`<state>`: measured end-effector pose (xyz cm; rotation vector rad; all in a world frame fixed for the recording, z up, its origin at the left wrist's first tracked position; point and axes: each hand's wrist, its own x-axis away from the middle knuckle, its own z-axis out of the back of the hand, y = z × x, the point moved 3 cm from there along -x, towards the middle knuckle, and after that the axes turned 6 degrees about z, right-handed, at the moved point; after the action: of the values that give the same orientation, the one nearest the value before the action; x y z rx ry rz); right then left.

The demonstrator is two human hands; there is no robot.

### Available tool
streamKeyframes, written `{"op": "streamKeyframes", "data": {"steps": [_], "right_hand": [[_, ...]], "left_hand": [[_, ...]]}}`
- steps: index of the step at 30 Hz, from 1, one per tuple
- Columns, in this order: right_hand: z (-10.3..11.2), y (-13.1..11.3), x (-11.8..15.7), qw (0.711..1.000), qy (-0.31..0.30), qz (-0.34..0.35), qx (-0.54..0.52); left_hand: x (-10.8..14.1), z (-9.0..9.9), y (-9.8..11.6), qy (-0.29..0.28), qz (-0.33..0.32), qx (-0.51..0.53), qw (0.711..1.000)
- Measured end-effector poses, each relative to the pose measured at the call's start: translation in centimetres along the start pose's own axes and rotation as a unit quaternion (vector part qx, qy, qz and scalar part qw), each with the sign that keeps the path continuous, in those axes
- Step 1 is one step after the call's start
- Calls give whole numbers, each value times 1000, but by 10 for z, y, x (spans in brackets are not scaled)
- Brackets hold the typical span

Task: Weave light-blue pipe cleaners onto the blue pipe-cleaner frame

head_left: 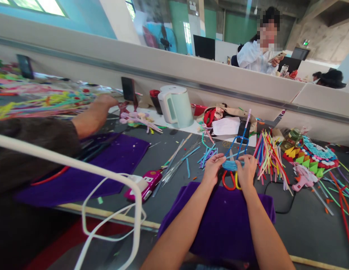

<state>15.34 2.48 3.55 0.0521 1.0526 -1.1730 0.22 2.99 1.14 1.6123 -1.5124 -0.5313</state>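
White, cable-like tubing (137, 210) bends across the left foreground, well nearer than the pale kettle (180, 107). Grey-black table (306, 232) spreads around the kettle, and a long pale partition (163, 62) runs behind it. Left of the kettle, a co-worker's dark sleeve (36, 146) stretches out, the blurred hand (106, 102) near a heap of coloured stems (45, 99); what it grips, I cannot tell. Beyond the kettle and to its right, past the partition, a person in a white top (253, 58) holds a phone (276, 57). One purple cloth (225, 221) lies nearer than the kettle and to its right, under the wearer's forearms. Farther right of the kettle sit a turquoise, yellow and green craft piece (312, 153), a bundle of mixed stems (271, 153) and a pink glue gun (302, 178). Both hands are in front of the kettle, toward its right: the left hand (212, 170) pinches one end of a blue strip (229, 165), the right hand (247, 170) the other, fingers closed narrowly. Just below that strip show the red and yellow handles of scissors (230, 188).
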Motion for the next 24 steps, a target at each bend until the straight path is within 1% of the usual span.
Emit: {"op": "streamKeyframes", "data": {"steps": [3, 6, 10, 13, 16, 19, 24], "right_hand": [[3, -12, 2, 1000, 1, 24, 8], [4, -21, 3, 999, -7, 43, -1], [0, -20, 5, 1000, -6, 16, -14], [-4, -15, 5, 998, -18, -16, -63], [-6, -17, 4, 993, -16, -29, -114], [-3, -24, 4, 990, -10, -20, -140], [4, -33, 4, 991, -9, 19, -135]], "left_hand": [[2, -2, -2, 9, -13, 8, 1000], [3, -3, -3, 8, -13, 20, 1000], [4, -7, -7, -14, -4, 22, 1000], [6, -10, -10, -35, 9, 18, 999], [8, -12, -11, -47, 13, 17, 999], [8, -12, -11, -51, 10, 22, 998], [8, -12, -14, -66, 11, 31, 997]]}}
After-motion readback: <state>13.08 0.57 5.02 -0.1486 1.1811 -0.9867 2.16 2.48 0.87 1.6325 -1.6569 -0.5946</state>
